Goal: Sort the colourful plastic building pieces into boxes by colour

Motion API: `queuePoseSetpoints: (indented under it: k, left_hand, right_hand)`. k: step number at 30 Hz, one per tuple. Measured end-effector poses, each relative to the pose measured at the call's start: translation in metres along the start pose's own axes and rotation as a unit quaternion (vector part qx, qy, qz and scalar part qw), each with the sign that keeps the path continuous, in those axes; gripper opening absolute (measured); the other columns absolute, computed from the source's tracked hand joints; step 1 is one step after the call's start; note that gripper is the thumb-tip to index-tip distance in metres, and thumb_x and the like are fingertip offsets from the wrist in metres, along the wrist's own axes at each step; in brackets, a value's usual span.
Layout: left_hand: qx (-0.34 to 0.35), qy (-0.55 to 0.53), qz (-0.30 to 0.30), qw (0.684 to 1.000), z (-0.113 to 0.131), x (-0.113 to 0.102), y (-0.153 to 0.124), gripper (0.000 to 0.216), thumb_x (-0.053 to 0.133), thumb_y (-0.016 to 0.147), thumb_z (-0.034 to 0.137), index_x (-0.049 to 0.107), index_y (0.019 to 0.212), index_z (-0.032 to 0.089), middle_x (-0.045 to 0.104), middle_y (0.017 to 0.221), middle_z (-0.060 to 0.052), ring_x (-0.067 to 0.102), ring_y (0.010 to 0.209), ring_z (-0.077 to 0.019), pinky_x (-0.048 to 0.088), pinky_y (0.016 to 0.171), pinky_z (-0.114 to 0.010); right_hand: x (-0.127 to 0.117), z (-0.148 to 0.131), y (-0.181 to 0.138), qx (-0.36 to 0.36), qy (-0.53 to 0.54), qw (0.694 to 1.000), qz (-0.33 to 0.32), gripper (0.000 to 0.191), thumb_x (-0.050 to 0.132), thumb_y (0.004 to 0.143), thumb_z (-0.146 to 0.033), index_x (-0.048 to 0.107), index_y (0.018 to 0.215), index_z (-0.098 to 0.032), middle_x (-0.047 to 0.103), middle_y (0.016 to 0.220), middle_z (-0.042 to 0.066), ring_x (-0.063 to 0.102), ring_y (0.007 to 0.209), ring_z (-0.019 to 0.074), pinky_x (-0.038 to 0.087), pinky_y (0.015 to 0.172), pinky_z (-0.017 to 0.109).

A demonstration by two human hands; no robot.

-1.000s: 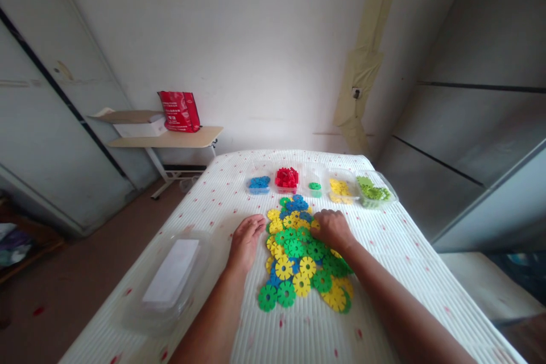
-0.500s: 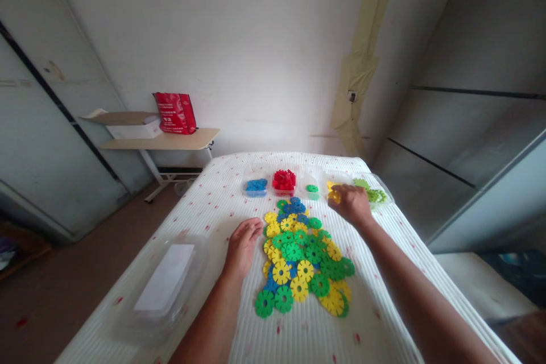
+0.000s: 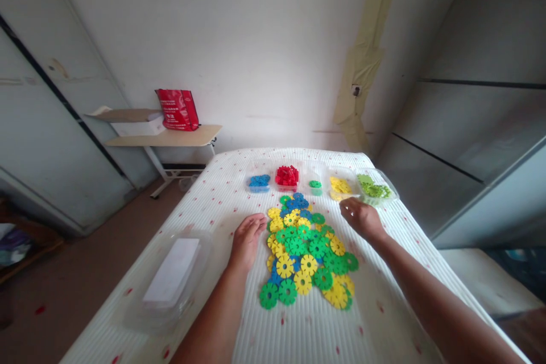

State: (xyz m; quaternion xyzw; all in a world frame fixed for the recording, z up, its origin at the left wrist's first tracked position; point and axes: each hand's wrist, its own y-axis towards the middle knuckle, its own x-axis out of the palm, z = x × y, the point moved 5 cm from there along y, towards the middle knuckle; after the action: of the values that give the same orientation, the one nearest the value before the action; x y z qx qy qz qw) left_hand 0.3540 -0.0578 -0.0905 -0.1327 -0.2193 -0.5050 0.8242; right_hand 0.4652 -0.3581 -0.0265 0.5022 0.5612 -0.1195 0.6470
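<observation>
A heap of flat, notched, flower-shaped plastic discs [image 3: 295, 245] in green, yellow and blue spreads over the middle of the cloth. Left of the heap, my left hand [image 3: 247, 236] is open, fingers loosely extended, their tips close to the yellow discs. My right hand [image 3: 362, 219] hovers at the heap's right, just in front of the clear tub of yellow pieces [image 3: 340, 185]. Its fingers are curled together; whatever may be between them is hidden. Beside that tub stands a clear tub of light green pieces [image 3: 375, 189].
Along the back stand clear tubs with blue pieces [image 3: 259, 182], red pieces [image 3: 287, 177] and a few green discs [image 3: 315, 184]. A clear plastic container with a white sheet [image 3: 173, 273] lies at left. Behind, a side table [image 3: 183, 136] carries a red bag [image 3: 179, 110] and a box [image 3: 139, 125].
My right hand has drawn back from over the yellow tub toward me, leaving its yellow pieces in plain view. My left hand stays beside the heap. The view has shifted slightly.
</observation>
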Motion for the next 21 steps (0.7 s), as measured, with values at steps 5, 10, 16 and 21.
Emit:
queuePoseSetpoints:
  k: [5, 10, 16, 21]
  left_hand:
    - [0.041, 0.133, -0.009, 0.99, 0.01, 0.007, -0.01, 0.027, 0.063, 0.071, 0.035, 0.064, 0.089, 0.014, 0.067, 0.088, -0.008, 0.061, 0.087, -0.019, 0.046, 0.08, -0.032]
    - [0.248, 0.485, -0.146, 0.826, 0.036, 0.055, -0.047, 0.017, 0.062, 0.07, 0.026, 0.068, 0.085, 0.02, 0.066, 0.091, -0.005, 0.056, 0.092, -0.0206, 0.04, 0.087, -0.037]
    - [0.223, 0.718, -0.196, 0.63, 0.022, 0.086, -0.067, 0.048, 0.07, 0.064, 0.036, 0.059, 0.109, 0.024, 0.061, 0.1, -0.007, 0.049, 0.1, -0.0259, 0.036, 0.084, -0.04]
    - [0.187, 0.755, -0.21, 0.592, 0.017, 0.088, -0.065, 0.032, 0.066, 0.069, 0.034, 0.06, 0.098, 0.023, 0.057, 0.1, -0.006, 0.048, 0.101, -0.0252, 0.035, 0.081, -0.037]
  right_hand:
    - [0.022, 0.02, -0.03, 0.088, 0.044, 0.995, -0.021, 0.026, 0.04, 0.082, -0.027, 0.064, 0.079, -0.019, 0.066, 0.08, 0.005, 0.059, 0.069, 0.0149, 0.041, 0.062, 0.023]
    - [0.031, 0.022, -0.03, 0.112, 0.019, 0.993, -0.029, 0.024, 0.041, 0.082, -0.029, 0.064, 0.08, -0.02, 0.064, 0.084, 0.004, 0.059, 0.071, 0.015, 0.039, 0.059, 0.023]
    - [0.029, 0.016, -0.03, 0.111, 0.003, 0.993, -0.035, 0.022, 0.042, 0.082, -0.026, 0.063, 0.079, -0.02, 0.062, 0.082, 0.003, 0.056, 0.07, 0.0134, 0.035, 0.057, 0.022]
    - [0.027, 0.014, -0.029, 0.112, -0.005, 0.993, -0.041, 0.023, 0.041, 0.083, -0.026, 0.063, 0.078, -0.02, 0.061, 0.081, 0.003, 0.055, 0.069, 0.0126, 0.034, 0.056, 0.021]
